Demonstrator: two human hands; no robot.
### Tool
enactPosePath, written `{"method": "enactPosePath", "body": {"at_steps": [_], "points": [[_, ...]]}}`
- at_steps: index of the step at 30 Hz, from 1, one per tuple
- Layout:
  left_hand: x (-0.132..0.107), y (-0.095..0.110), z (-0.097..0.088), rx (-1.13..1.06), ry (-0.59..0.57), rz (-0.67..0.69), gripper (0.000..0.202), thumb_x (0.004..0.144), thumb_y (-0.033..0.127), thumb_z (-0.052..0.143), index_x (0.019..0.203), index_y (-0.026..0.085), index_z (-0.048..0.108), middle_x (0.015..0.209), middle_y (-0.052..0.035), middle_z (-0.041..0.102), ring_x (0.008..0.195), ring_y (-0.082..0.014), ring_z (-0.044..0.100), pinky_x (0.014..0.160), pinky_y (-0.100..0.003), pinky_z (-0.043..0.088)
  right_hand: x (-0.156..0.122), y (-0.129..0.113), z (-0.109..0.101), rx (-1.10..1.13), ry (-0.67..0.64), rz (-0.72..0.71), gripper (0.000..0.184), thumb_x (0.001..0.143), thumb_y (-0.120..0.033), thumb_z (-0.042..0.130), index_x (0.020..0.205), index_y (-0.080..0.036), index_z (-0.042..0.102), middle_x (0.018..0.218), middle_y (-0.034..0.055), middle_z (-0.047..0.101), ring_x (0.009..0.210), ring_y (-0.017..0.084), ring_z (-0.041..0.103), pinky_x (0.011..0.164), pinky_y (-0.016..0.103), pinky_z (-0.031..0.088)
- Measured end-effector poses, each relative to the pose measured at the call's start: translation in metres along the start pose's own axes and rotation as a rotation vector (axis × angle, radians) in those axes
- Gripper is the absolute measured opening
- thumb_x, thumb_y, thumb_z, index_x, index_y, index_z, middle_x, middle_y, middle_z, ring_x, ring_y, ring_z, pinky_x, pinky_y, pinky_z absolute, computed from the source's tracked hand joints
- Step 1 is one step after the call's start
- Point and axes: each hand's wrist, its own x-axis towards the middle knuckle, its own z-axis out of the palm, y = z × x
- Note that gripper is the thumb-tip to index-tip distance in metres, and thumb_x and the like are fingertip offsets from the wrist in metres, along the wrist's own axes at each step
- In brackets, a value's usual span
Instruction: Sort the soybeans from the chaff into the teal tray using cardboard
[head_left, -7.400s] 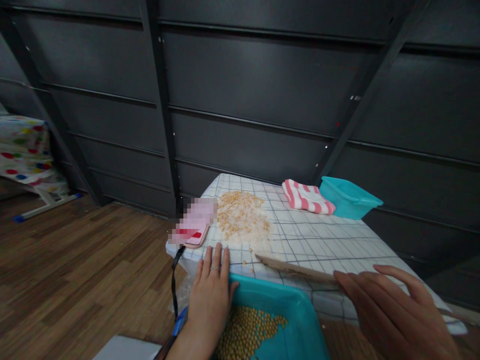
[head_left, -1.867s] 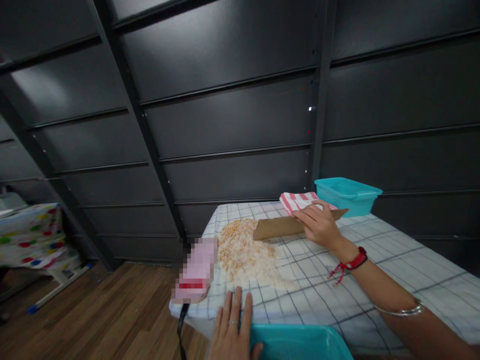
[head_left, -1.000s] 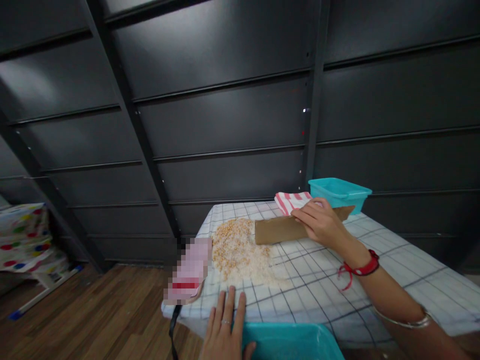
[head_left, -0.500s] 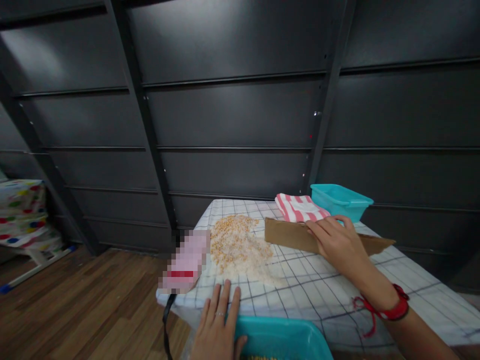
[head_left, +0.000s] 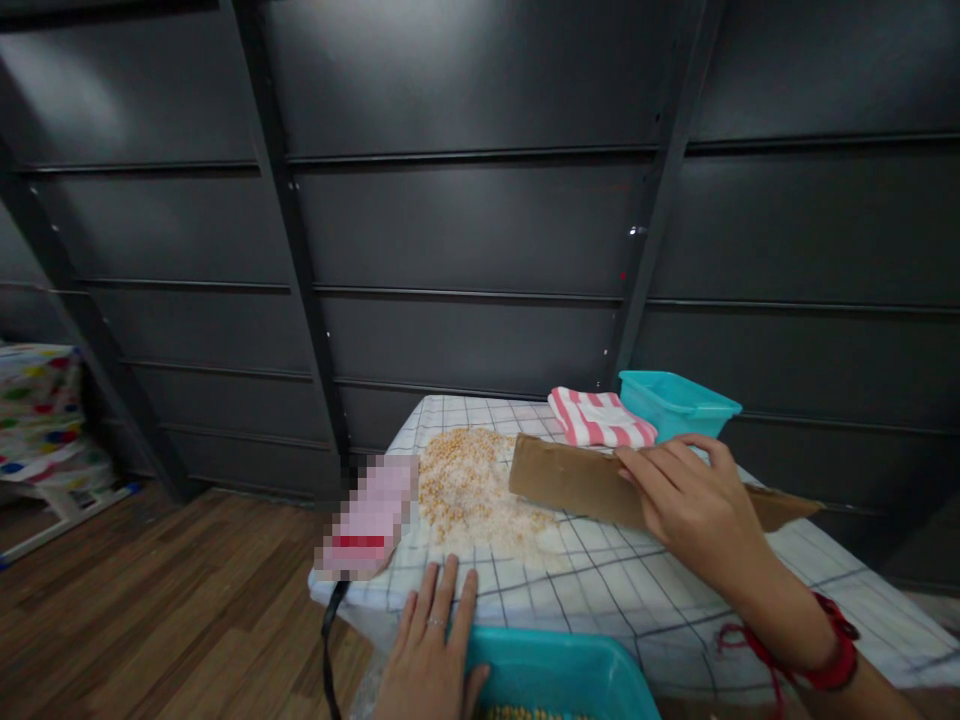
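My right hand grips a long strip of brown cardboard by its upper edge, the strip standing slantwise over the checked cloth. Its left end reaches the side of a spread heap of yellow corn kernels mixed with white rice. My left hand lies with fingers stretched out at the near edge of the table, its thumb over the rim of a teal plastic basin. Yellow grains show at the bottom of that basin, which is cut off by the lower edge of the view.
A white checked cloth covers the table. At the back lie a folded pink-and-white striped towel and a second teal basin. A blurred-out pink item with a black strap rests at the left edge. Dark panelling rises behind.
The cardboard's left end has shifted a little left towards the heap, and my right hand has come slightly nearer and to the right. My left hand has barely moved.
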Motion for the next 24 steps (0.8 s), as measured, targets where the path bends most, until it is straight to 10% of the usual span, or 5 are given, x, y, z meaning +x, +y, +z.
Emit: {"method": "enactPosePath", "body": {"at_steps": [24], "points": [[0.008, 0.006, -0.007, 0.014, -0.011, -0.03, 0.058, 0.073, 0.024, 0.05, 0.129, 0.013, 0.04, 0.132, -0.0176, 0.043, 0.115, -0.035, 0.045, 0.082, -0.046, 0.05, -0.021, -0.009, -0.025, 0.043, -0.046, 0.009, 0.018, 0.086, -0.01, 0.04, 0.084, -0.013, 0.058, 0.064, 0.0023, 0.06, 0.061, 0.014, 0.05, 0.075, 0.035, 0.035]]}}
